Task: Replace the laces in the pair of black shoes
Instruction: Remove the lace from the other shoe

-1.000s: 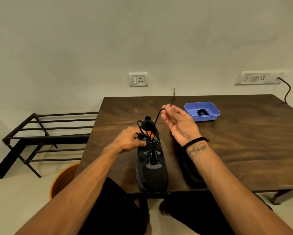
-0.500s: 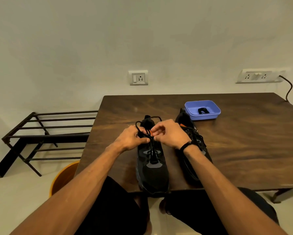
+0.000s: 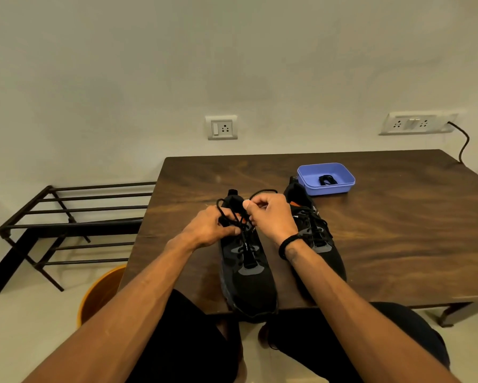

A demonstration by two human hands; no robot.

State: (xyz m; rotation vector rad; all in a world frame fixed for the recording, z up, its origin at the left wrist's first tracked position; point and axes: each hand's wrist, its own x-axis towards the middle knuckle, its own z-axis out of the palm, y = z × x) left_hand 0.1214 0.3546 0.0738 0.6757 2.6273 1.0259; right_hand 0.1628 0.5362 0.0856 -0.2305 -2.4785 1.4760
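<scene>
- The left shoe [image 3: 247, 266] of the black pair stands on the dark wooden table [image 3: 398, 244], its toe at the near edge and its heel pointing toward the wall.
- The left hand [image 3: 210, 226] rests against the upper eyelets on that shoe's left side, fingers curled in a clenched grip around the black lace [image 3: 232, 217].
- The right hand [image 3: 271, 214] hovers over the shoe's collar, thumb and fingers pinching the same lace; a loop of it arcs out behind the knuckles toward the wall.
- A dark band [image 3: 287, 243] circles the right wrist.
- The second black shoe [image 3: 319, 239] stands just beside the first on its right, parallel to it, with laces threaded; the right forearm covers part of it.
- A blue tray [image 3: 340, 186] sits on the table just behind the second shoe's heel, holding a small coiled black lace [image 3: 326, 179].
- A black metal rack [image 3: 66, 222] stands on the floor left of the table, and an orange bucket [image 3: 99, 294] shows below the table's near left corner.
- On the wall are a single socket plate [image 3: 221, 127] and a wider socket strip [image 3: 417, 123] with a dark cable [image 3: 464, 142] hanging down from it.
</scene>
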